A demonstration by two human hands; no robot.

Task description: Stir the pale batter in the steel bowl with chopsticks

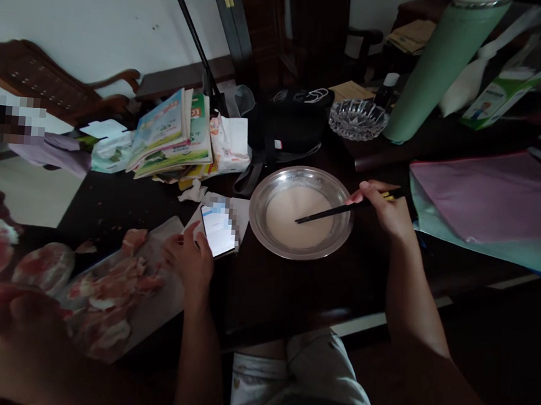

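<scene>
My right hand [385, 205] holds a pair of black chopsticks [328, 216] with gold bands near the top. Their tips reach into a pale, creamy liquid [292, 220] in a wide metal bowl [261, 239]. Left of the bowl, my left hand [190, 255] is held with fingers apart and slightly curled, holding nothing. Beside its fingertips lies a phone [219, 229] with a lit screen, resting on white paper. Whether a finger touches the phone I cannot tell.
At lower left another person's hand [16, 338] is by peeled red pomelo pieces [45, 266]; peel scraps [114, 284] lie on a plastic sheet. Behind are stacked books [173, 135], tissues [231, 143], a glass ashtray [357, 119] and a tall green flask [442, 72]. Pink and green folders [481, 194] lie at right.
</scene>
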